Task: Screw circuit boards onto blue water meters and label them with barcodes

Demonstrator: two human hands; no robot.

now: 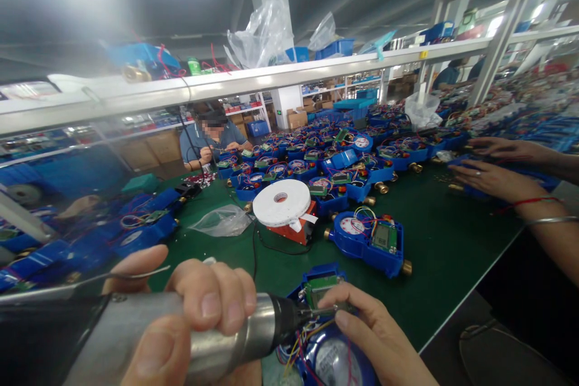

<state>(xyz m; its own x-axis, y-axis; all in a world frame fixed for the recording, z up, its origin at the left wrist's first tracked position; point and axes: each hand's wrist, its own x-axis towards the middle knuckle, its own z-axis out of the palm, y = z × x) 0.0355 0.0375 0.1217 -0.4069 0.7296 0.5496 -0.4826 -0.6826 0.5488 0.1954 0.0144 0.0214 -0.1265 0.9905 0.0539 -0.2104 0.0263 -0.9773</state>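
Note:
My left hand (203,295) is wrapped around an electric screwdriver (235,325) with a metal body and black nose, pointing right. Its thin bit (312,313) reaches the fingertips of my right hand (366,325). Thumb and forefinger there are pinched at the bit's tip, and whatever small piece they hold is hidden. Both are over a blue water meter (337,362) with a round dial, loose coloured wires and a green circuit board (319,286). Another open blue meter (368,241) with brass ends and a small display lies just beyond.
A white tape roll (281,202) lies on an orange box (294,232), beside a clear plastic bag (224,220). Many meters (289,160) crowd the green table (446,253). At right, a co-worker's hands (493,178) handle another meter; another person (212,139) sits opposite. A shelf (271,79) spans overhead.

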